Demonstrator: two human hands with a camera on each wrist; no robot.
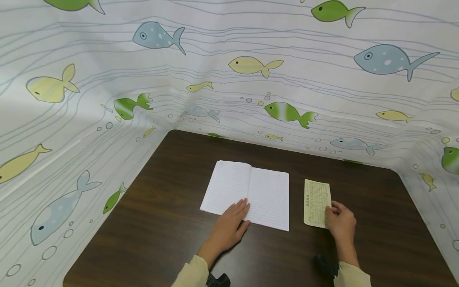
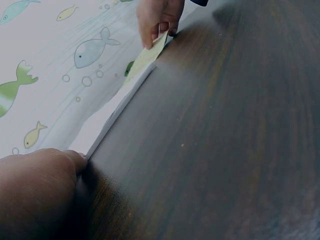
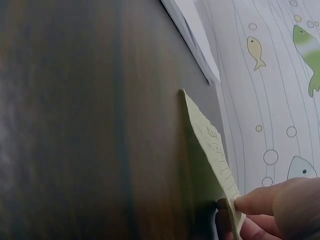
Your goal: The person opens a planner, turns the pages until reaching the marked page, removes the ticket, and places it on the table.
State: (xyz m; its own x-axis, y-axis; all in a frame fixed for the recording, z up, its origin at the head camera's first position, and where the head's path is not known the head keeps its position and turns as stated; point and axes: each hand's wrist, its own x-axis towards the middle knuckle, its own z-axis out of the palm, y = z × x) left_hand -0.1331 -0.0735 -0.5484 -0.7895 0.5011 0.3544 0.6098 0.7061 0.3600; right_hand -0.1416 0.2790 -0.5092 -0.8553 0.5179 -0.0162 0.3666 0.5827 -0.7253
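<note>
An open notebook (image 1: 269,195) with lined white pages lies on the dark wooden table. My left hand (image 1: 231,225) rests on its lower edge near the middle fold, fingers extended over the left page. To the right of the notebook is a pale yellow-green printed slip of paper (image 1: 315,203) with a table of small marks. My right hand (image 1: 342,221) pinches its right edge between thumb and fingers. In the right wrist view the slip (image 3: 212,145) stands tilted, its near edge raised off the table. The small print is too fine to read.
The wooden table (image 1: 150,231) has rounded far corners. A white sheet (image 1: 229,95) printed with fish and bubbles rises behind it and along both sides. Black straps (image 1: 218,280) sit at both wrists, below light sleeves.
</note>
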